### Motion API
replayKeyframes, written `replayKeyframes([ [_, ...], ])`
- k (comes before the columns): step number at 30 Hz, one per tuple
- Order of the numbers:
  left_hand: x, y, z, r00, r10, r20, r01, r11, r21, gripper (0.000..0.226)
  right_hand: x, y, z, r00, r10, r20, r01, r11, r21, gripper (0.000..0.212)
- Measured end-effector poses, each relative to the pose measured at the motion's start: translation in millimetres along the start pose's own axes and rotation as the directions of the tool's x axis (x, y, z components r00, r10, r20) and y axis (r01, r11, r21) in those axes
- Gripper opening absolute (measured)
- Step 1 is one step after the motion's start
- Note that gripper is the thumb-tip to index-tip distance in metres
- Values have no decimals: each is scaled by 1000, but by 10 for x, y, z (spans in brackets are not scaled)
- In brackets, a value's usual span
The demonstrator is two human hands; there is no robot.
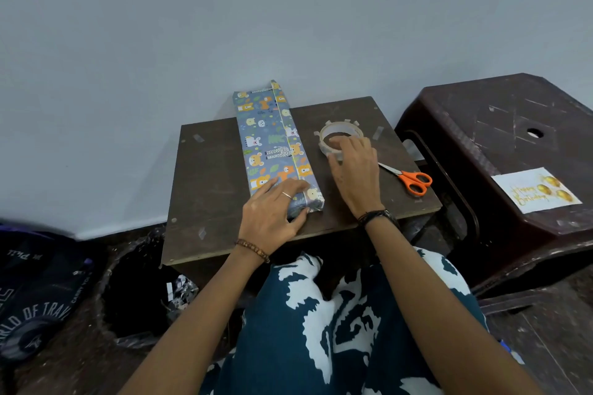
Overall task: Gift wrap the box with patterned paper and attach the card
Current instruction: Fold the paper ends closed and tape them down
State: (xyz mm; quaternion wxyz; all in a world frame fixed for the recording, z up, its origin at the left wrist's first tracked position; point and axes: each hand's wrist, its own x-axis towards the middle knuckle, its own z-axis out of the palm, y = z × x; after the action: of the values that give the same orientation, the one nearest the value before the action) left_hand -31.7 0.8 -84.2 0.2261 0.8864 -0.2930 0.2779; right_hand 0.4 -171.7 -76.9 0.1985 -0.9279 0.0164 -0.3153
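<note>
Head view: the left hand (272, 212) lies flat on the near end of the wrapped box (272, 144), its fingers (288, 186) spread loosely and pressing the folded patterned paper down, the thumb against the end flap; it grips nothing. The box runs lengthwise from the hand toward 12 o'clock, its far end overhanging the table (208, 176) by the wall. The right hand (356, 170) reaches to 1 o'clock of the box, fingers curled over the near rim of the clear tape roll (340, 138), pinching it. Orange-handled scissors (410, 179) lie at 3 o'clock of that hand, just beside it. The birthday card (536, 191) rests on the dark plastic stool (513, 125), well apart at 3 o'clock.
</note>
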Motion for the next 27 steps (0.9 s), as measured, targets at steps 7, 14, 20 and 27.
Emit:
replayKeyframes([
  [7,3,-35,48,999,16,-42,-16,1000,-1,28,158,115,163,986,68,151,-53,994,-100,25],
  [14,4,-22,13,1000,2,-27,-2,1000,5,30,160,294,86,985,112,130,-119,991,53,19],
  [20,0,-26,24,1000,-11,-2,11,1000,4,30,128,307,40,988,99,116,-99,995,1,7],
  [27,-4,-28,24,1000,-9,0,9,1000,0,33,70,243,-17,995,-28,94,48,975,-218,20],
])
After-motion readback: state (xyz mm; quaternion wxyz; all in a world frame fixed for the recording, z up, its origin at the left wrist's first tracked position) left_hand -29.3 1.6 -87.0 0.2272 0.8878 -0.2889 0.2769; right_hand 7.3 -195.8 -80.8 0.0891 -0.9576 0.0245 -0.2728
